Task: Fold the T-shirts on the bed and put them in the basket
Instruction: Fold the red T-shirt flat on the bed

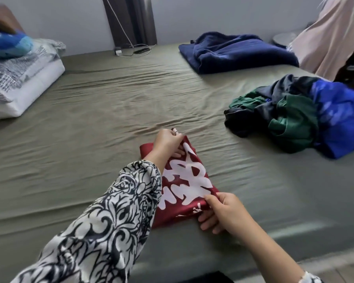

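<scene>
Maroon T-shirt (184, 180), frame centre on the bed (110, 111), nearly folded | our left hand (168, 142) pinches its far corner, our right hand (223, 211) the near corner, keeping the fold square | unfolded pile (307, 111) waits right.

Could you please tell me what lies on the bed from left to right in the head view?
Pillows → red T-shirt, held at its far end by the left hand → pile of unfolded clothes.
</scene>
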